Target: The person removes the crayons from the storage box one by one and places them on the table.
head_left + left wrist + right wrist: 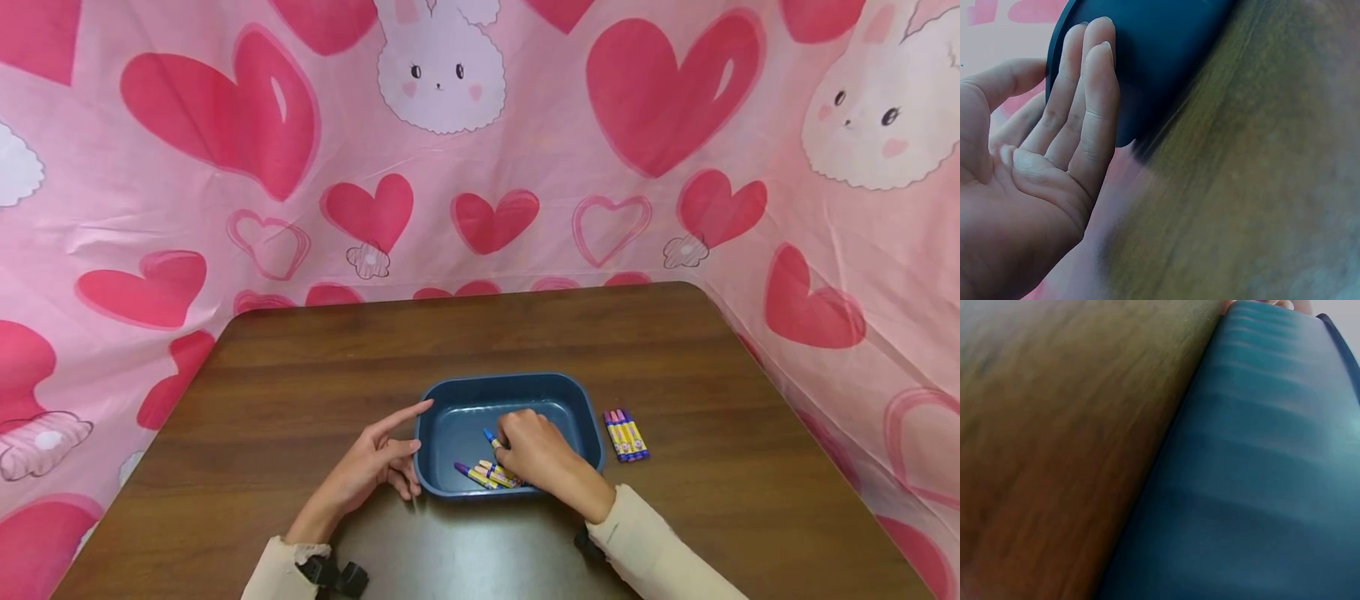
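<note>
A blue tray (491, 383) stands on the table with several crayons inside it. My right hand (542, 454) reaches over the tray's near side and pinches a blue crayon (492, 438), whose tip sticks out past the fingers. Below it, a purple crayon (472, 475) and a few paler crayons (495, 473) lie loose near the front wall. At the tray's left end, my left hand (367, 467) touches the rim and outer wall with fairly straight fingers. The left wrist view shows that hand (1041, 169) against the tray (1160, 50). Only the tray's outer wall (1241, 475) fills the right wrist view.
To the right of the tray, several crayons (626, 435) lie side by side in a row on the brown wooden table (337, 358). A pink cloth (435, 167) with hearts and rabbits hangs behind the table and along its sides.
</note>
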### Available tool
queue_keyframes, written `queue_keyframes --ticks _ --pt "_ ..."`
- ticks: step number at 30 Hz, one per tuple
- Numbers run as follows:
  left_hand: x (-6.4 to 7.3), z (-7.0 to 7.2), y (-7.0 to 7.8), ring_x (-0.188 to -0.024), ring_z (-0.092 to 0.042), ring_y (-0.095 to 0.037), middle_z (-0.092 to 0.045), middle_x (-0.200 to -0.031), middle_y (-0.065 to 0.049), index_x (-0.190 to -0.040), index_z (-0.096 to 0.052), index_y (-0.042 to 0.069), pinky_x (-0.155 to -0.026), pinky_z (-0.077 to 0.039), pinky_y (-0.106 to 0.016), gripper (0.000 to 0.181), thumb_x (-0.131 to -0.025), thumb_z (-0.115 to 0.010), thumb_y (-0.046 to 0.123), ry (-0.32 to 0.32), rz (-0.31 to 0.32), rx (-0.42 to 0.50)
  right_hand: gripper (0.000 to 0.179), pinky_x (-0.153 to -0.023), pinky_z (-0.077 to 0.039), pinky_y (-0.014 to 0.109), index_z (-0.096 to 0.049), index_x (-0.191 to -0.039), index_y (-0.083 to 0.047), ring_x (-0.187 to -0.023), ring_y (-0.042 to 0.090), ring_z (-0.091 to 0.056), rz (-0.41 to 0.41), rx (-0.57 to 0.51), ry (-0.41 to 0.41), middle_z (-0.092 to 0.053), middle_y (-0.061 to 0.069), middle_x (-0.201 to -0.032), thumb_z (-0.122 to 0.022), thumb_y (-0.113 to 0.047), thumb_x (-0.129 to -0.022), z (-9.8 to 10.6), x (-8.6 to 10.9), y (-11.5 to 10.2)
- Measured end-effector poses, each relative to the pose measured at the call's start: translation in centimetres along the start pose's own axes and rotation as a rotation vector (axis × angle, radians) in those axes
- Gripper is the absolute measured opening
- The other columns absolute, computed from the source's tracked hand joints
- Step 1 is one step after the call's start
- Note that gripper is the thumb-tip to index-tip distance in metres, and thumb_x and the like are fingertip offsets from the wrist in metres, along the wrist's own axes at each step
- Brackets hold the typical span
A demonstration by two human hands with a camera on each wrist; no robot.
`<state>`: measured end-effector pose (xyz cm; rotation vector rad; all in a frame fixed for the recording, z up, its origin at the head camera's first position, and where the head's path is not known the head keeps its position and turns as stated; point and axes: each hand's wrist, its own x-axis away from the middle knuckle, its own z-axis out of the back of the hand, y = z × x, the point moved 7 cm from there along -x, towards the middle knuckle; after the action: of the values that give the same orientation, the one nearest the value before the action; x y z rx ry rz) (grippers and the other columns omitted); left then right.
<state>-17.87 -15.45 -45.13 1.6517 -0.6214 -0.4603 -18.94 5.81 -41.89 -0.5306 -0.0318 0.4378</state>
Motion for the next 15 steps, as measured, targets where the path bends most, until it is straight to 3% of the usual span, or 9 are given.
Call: queue_keyframes --ticks 6,15 --pt "-0.03 0.07 -0.02 -0.067 -0.072 -0.023 -0.073 -0.079 -0.012 -0.159 -0.023 0.012 -0.061 -0.061 -0.037 0.057 -0.106 -0.045 0.011 -0.002 0.003 0.002 0.037 -0.040 -0.022 0.021 -0.050 -0.054 -0.015 -0.044 0.005 -0.035 0.008 -0.017 -0.002 -0.034 -0.009 -0.050 -0.071 -0.005 -0.082 -0.07 -0.06 -0.11" --pt "-0.02 0.10 -0.07 -0.068 -0.072 -0.023 -0.073 -0.080 -0.012 -0.159 -0.025 0.014 -0.062 -0.061 -0.037 0.056 -0.106 -0.045 0.011 -0.007 -0.001 0.003 0.034 -0.040 -0.025 0.020 -0.053 -0.056 -0.016 -0.043 0.005 -0.038 0.019 -0.025 0.018 -0.037 -0.009 -0.051 -0.071 -0.005 -0.082 -0.01 -0.12 -0.14"
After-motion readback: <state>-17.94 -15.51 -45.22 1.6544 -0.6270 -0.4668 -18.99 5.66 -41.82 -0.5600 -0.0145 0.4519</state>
